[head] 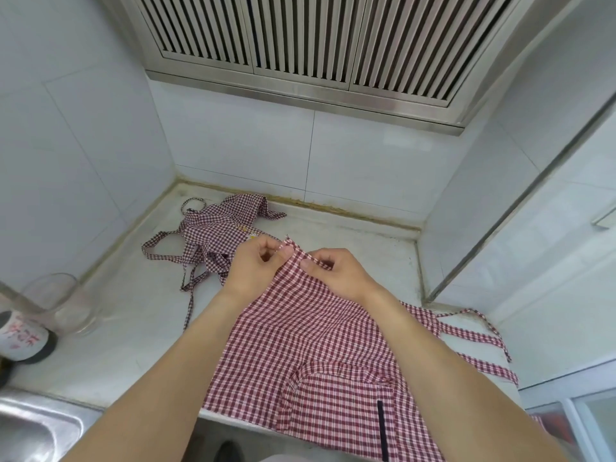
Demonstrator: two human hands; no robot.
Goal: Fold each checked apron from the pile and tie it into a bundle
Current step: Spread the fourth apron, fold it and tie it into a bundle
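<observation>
hands meet at the far edge of the red checked apron [300, 331] that lies spread on the white counter [110, 328]. left hand [255, 263] pinches that edge with thumb and fingers. right hand [333, 271] pinches it too, just beside the left one. near end of the apron hangs over the counter's front. darker checked apron pile [216, 231] lies farther back, by the wall, straps loose. clear glass jar [63, 301] stands at the left, near the metal sink [33, 425].

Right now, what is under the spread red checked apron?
The pale counter lies under the spread apron; its near part hangs over the counter's edge. Anything small beneath the cloth is covered.
</observation>
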